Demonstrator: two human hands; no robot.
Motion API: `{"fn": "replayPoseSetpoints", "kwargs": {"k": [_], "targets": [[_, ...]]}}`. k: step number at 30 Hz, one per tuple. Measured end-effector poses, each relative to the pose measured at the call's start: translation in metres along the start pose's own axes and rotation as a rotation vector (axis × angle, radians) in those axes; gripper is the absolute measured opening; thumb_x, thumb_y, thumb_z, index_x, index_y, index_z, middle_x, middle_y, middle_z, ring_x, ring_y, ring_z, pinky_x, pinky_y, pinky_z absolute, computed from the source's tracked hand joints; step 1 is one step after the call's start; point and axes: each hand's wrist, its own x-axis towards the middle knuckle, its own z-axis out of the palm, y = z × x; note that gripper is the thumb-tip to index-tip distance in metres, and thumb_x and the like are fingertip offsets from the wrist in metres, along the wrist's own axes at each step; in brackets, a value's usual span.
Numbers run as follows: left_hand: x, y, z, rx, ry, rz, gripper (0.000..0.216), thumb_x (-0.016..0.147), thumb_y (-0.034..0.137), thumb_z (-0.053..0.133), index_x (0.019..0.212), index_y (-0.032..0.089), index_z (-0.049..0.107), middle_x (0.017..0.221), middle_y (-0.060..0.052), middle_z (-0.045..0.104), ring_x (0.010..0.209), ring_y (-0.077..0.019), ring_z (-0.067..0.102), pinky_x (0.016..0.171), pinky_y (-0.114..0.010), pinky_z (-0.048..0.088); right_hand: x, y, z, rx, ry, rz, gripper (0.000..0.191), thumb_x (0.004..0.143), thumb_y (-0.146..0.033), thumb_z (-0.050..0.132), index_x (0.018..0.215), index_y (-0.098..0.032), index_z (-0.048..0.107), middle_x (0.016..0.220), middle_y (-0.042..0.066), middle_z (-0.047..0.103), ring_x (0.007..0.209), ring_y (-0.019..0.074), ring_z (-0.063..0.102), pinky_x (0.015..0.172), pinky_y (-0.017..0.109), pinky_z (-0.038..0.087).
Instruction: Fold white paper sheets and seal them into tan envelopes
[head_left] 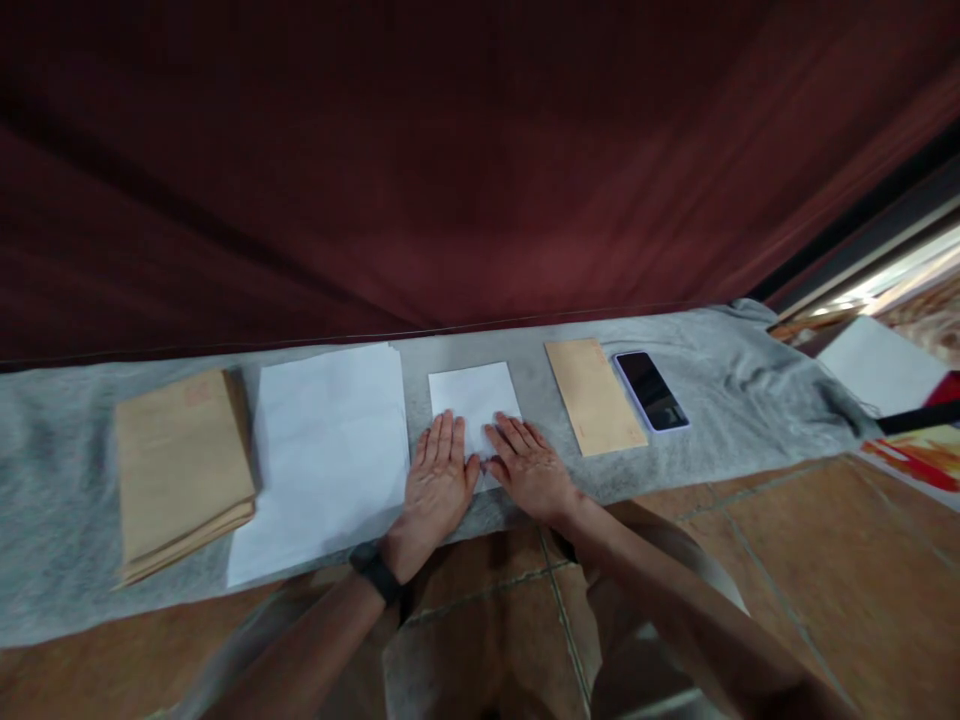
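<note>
A small white sheet of paper (475, 392), which looks folded, lies on the grey cloth in front of me. My left hand (441, 470) rests flat on its lower left part, fingers stretched out. On the lower right part lies my right hand (531, 470), palm down with the fingers spread. The two thumbs nearly meet near the sheet's lower edge, and the hands cover much of that lower half. Left of the hands is a stack of larger white paper (330, 450). A single brown envelope (594, 395) lies to the right.
A pile of brown envelopes (180, 460) sits at the far left of the grey cloth (757, 390). A phone (651, 391) lies beside the single envelope. Behind hangs a dark red curtain (465, 180). Floor tiles (810, 540) show in front, with printed paper (919, 460) at far right.
</note>
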Motion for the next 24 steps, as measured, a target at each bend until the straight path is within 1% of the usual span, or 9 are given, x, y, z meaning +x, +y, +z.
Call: {"fn": "replayPoseSetpoints", "kwargs": {"k": [4, 7, 11, 13, 16, 19, 22, 24], "targets": [[-0.001, -0.002, 0.002, 0.001, 0.037, -0.035, 0.065, 0.099, 0.038, 0.038, 0.150, -0.003, 0.037, 0.159, -0.027, 0.035, 0.150, -0.0345, 0.031, 0.120, -0.052, 0.033, -0.001, 0.012, 0.000, -0.030, -0.009, 0.068, 0.058, 0.102, -0.037, 0.048, 0.153, -0.009, 0.042, 0.160, 0.016, 0.038, 0.146, 0.0277, 0.039, 0.122, 0.045, 0.029], [-0.002, -0.005, 0.004, -0.018, 0.051, -0.069, 0.068, 0.099, 0.042, 0.039, 0.149, -0.004, 0.037, 0.158, -0.028, 0.036, 0.150, -0.0362, 0.031, 0.119, -0.053, 0.034, -0.003, 0.018, 0.000, -0.033, -0.014, 0.102, 0.062, 0.101, -0.038, 0.049, 0.152, -0.004, 0.040, 0.158, 0.019, 0.040, 0.146, 0.0295, 0.039, 0.121, 0.046, 0.030], [0.000, -0.007, 0.002, -0.045, 0.063, -0.077, 0.066, 0.100, 0.040, 0.037, 0.151, -0.003, 0.035, 0.159, -0.028, 0.034, 0.151, -0.0362, 0.028, 0.121, -0.055, 0.031, -0.001, 0.020, -0.003, -0.014, -0.018, 0.102, 0.057, 0.102, -0.034, 0.046, 0.151, -0.005, 0.044, 0.158, 0.018, 0.041, 0.146, 0.0301, 0.040, 0.120, 0.047, 0.030], [0.005, -0.004, -0.001, -0.071, 0.057, -0.034, 0.063, 0.101, 0.036, 0.034, 0.153, 0.001, 0.033, 0.161, -0.024, 0.034, 0.153, -0.0328, 0.026, 0.122, -0.054, 0.030, 0.001, 0.019, -0.005, -0.006, -0.016, 0.110, 0.053, 0.102, -0.030, 0.043, 0.150, -0.006, 0.046, 0.156, 0.018, 0.044, 0.144, 0.0297, 0.042, 0.120, 0.048, 0.030], [0.014, 0.004, -0.005, -0.130, 0.001, 0.102, 0.058, 0.102, 0.032, 0.032, 0.154, 0.008, 0.034, 0.162, -0.016, 0.035, 0.154, -0.0266, 0.024, 0.124, -0.049, 0.030, 0.005, 0.018, -0.010, 0.002, -0.018, 0.129, 0.049, 0.103, -0.026, 0.039, 0.147, -0.009, 0.050, 0.153, 0.017, 0.049, 0.140, 0.0288, 0.047, 0.119, 0.048, 0.031], [0.022, 0.014, -0.006, -0.156, -0.047, 0.198, 0.055, 0.102, 0.030, 0.032, 0.152, 0.008, 0.039, 0.161, -0.014, 0.037, 0.154, -0.0256, 0.024, 0.124, -0.046, 0.031, 0.008, 0.017, -0.015, 0.002, -0.033, 0.134, 0.047, 0.102, -0.022, 0.039, 0.145, -0.009, 0.053, 0.151, 0.016, 0.051, 0.138, 0.0288, 0.048, 0.118, 0.047, 0.032], [0.025, 0.022, -0.002, -0.146, -0.049, 0.220, 0.054, 0.101, 0.028, 0.031, 0.151, 0.008, 0.041, 0.160, -0.015, 0.039, 0.153, -0.0260, 0.027, 0.124, -0.048, 0.030, 0.008, 0.016, -0.017, -0.008, -0.047, 0.127, 0.047, 0.100, -0.020, 0.041, 0.144, -0.008, 0.053, 0.151, 0.017, 0.052, 0.139, 0.0297, 0.047, 0.118, 0.048, 0.032], [0.025, 0.024, 0.001, -0.128, -0.037, 0.208, 0.054, 0.101, 0.028, 0.032, 0.150, 0.007, 0.042, 0.159, -0.016, 0.041, 0.152, -0.0271, 0.029, 0.123, -0.049, 0.031, 0.008, 0.016, -0.017, -0.008, -0.048, 0.124, 0.047, 0.101, -0.021, 0.041, 0.144, -0.008, 0.053, 0.151, 0.017, 0.051, 0.139, 0.0299, 0.047, 0.118, 0.048, 0.032]]}}
